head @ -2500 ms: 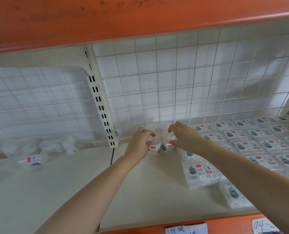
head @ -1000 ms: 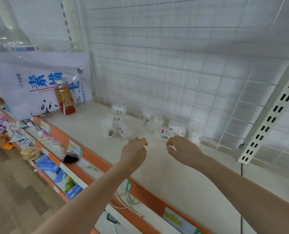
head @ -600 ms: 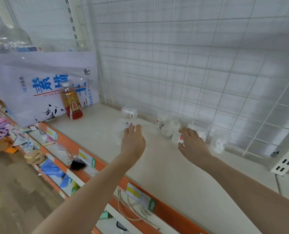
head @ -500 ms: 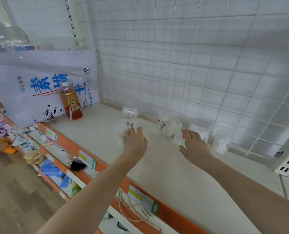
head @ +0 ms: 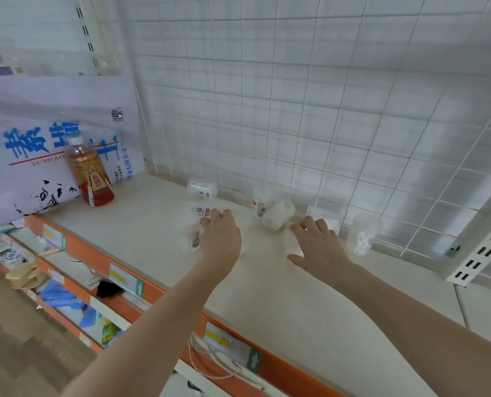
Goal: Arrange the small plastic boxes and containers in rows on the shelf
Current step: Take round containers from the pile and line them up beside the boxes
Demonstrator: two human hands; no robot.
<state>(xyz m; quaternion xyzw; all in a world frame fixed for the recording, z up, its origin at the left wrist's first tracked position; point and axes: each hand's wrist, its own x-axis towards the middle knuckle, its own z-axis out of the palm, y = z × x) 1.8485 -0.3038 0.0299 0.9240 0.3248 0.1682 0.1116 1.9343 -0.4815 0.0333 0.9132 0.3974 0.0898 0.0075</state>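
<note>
Several small clear plastic containers lie scattered along the back of the white shelf (head: 281, 296). My left hand (head: 220, 239) lies over two of them: a labelled box (head: 200, 211) at its fingertips and a small tub (head: 193, 239) by its thumb. Whether it grips either one is hidden. My right hand (head: 317, 246) has its fingers spread and rests on a blurred clear container (head: 293, 241) that is mostly hidden under it. Beyond the hands are a flat box (head: 202, 189), an upright jar (head: 260, 200), a jar on its side (head: 278, 214), a square box (head: 329, 217) and a clear tub (head: 363, 233).
A bottle of amber drink (head: 91, 173) stands at the shelf's left end against a large white bag with blue characters (head: 52, 138). A wire grid (head: 296, 110) backs the shelf. A slotted upright (head: 482, 253) stands at right. The orange front edge (head: 124, 282) carries price tags, with lower shelves below.
The view swung left from the rows of flat boxes to this scattered group. Both hands let go of the two earlier containers and reached forward onto these ones.
</note>
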